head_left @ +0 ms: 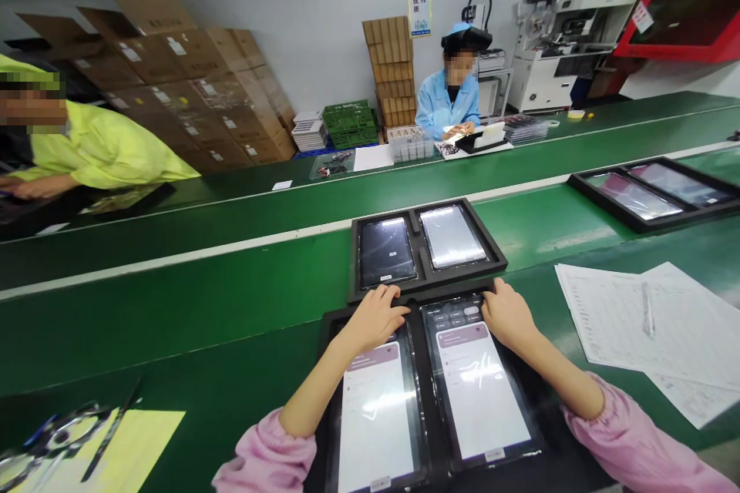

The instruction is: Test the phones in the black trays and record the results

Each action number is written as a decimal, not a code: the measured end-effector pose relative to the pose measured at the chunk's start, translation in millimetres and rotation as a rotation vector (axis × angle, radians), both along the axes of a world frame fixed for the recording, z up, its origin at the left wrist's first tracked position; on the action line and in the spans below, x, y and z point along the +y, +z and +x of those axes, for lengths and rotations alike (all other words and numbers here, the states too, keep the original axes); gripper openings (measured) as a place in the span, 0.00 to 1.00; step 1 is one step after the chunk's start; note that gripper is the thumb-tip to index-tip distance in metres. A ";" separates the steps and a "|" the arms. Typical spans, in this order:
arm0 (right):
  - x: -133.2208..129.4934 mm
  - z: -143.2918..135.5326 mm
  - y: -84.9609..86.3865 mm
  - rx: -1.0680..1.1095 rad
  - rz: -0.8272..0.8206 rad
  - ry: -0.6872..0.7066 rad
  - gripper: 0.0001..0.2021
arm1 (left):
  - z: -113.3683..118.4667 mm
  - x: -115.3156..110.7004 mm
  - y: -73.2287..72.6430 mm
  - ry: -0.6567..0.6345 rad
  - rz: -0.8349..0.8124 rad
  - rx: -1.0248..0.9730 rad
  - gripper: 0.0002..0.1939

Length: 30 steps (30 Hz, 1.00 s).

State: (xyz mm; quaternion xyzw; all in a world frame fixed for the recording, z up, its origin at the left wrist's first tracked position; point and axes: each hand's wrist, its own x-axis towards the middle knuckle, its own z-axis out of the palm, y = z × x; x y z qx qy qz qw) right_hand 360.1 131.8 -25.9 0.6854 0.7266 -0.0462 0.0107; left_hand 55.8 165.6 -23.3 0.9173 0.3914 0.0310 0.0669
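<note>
A black foam tray (433, 416) lies on the green bench in front of me, holding two lit tablets side by side, the left tablet (378, 408) and the right tablet (482, 393). My left hand (375, 317) rests over the top of the left tablet, fingers spread and pointing right. At the top right corner of the right tablet is my right hand (509, 314), its fingers bent at the tray's edge; whether they grip it is unclear. Touching the far side is a second black tray (425, 277) with a dark-screened tablet (386, 250) and a bright-screened tablet (452, 235).
Another tray (639, 223) with two tablets sits far right. Papers (653, 316) with a pen lie right; yellow paper (139, 447) and tools lie lower left. Two people sit across the bench, one in blue (431, 104), one in yellow (116, 142). Cartons (208, 54) stand behind.
</note>
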 end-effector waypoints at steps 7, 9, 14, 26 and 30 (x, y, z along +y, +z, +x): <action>12.0 -16.5 29.2 -0.002 -0.249 -0.026 0.15 | -5.3 3.9 4.5 -0.030 -0.129 -0.067 0.17; 9.1 -20.7 30.4 -0.006 -0.262 -0.054 0.15 | -10.8 6.6 7.1 -0.023 -0.234 -0.148 0.16; 8.1 -24.6 32.2 0.028 -0.261 -0.043 0.16 | -19.3 10.7 8.5 0.009 -0.343 -0.214 0.20; 5.8 -34.3 30.2 0.084 -0.226 -0.091 0.20 | -21.7 9.6 -23.3 0.013 -0.039 -0.027 0.25; 18.5 -22.3 34.7 0.138 -0.248 -0.092 0.22 | -25.6 13.5 -25.1 0.017 -0.066 -0.030 0.25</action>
